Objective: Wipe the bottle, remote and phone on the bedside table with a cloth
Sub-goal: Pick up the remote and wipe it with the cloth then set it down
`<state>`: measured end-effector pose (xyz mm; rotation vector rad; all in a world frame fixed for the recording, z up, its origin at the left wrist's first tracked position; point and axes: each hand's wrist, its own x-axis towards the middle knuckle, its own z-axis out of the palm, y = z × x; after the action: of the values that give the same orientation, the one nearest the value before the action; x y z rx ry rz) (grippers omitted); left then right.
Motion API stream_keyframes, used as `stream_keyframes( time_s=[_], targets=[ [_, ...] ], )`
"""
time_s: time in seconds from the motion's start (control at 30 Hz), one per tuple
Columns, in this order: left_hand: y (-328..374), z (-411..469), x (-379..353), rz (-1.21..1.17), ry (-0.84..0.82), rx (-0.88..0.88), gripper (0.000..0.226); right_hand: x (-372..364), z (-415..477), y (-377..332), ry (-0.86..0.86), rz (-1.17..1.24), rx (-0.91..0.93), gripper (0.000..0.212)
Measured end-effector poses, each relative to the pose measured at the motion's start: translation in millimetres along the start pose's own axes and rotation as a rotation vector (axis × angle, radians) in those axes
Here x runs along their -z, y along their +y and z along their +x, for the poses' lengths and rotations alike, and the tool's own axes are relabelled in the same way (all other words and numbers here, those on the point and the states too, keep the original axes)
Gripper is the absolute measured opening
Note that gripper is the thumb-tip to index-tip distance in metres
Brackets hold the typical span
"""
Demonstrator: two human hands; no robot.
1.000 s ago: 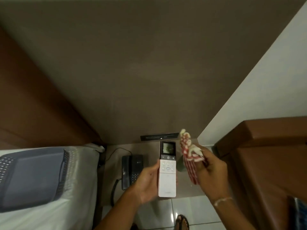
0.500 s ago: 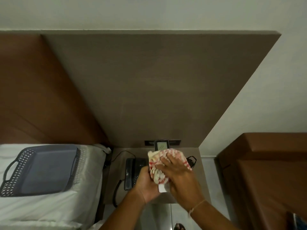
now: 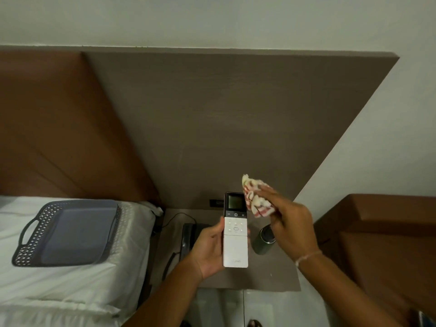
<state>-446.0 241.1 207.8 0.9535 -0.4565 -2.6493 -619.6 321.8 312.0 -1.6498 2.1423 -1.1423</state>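
While the white remote [image 3: 235, 232] stands upright above the bedside table [image 3: 278, 277], its dark screen end points away from the person and its buttons face the camera. The left hand [image 3: 210, 250] grips it from the left side, thumb along its left edge and fingertips curled round its right edge, so the fingers are closed on it. Just right of the remote's screen end, the red-and-white cloth [image 3: 256, 199] is bunched in the right hand [image 3: 291, 223], whose fingers are pinched shut around it; cloth and remote look close together, though whether they touch at the screen's right edge cannot be told. Below the cloth and right of the remote, 1 dark green bottle [image 3: 263, 241] stands on the table, partly behind the right hand. Left of the remote, mostly hidden by the left hand, a black corded phone [image 3: 187, 237] lies on the table with its cable [image 3: 174, 219] trailing toward the bed. Further left of the remote, a grey perforated tray [image 3: 68, 233] rests on a white pillow [image 3: 132, 246]. Behind the remote rises a grey-brown headboard panel [image 3: 224, 126].
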Motion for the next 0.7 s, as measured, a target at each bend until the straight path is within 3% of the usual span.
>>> stream_keyframes(
  time_s=[0.1, 0.23, 0.4, 0.47, 0.53, 0.6, 0.67, 0.7],
  targets=[
    [-3.1, -3.1, -12.2, 0.017, -0.062, 0.0, 0.057, -18.7, 14.5, -11.7, -0.174, -0.264, 0.049, 0.048],
    [4.5, -3.5, -15.1, 0.001, -0.06, -0.033, 0.056, -39.5, -11.6, -17.8, -0.268, -0.355, 0.189, 0.055],
    [21.7, -2.0, -12.2, 0.014, 0.036, -0.053, 0.062, -45.1, -58.3, -14.3, -0.829, -0.498, 0.275, 0.063],
    [25.0, -2.4, -12.0, 0.002, 0.029, -0.079, 0.067, -28.8, -70.7, -17.9, -0.684, -0.429, 0.368, 0.064],
    [23.5, -3.5, -12.1, 0.02, 0.034, -0.076, 0.064, -10.7, -73.3, -20.2, -0.357, -0.198, 0.294, 0.062],
    [17.5, -6.8, -14.1, 0.012, 0.004, -0.055, 0.054, -1.9, -51.3, -20.3, -0.142, -0.18, 0.309, 0.057],
    [11.4, -9.3, -18.7, 0.014, -0.046, -0.038, 0.051, 1.5, -17.2, -27.0, -0.084, -0.278, 0.337, 0.054],
    [8.4, -8.0, -19.2, 0.037, -0.054, -0.038, 0.052, 0.0, -2.6, -31.0, -0.133, -0.363, 0.373, 0.055]
  ],
)
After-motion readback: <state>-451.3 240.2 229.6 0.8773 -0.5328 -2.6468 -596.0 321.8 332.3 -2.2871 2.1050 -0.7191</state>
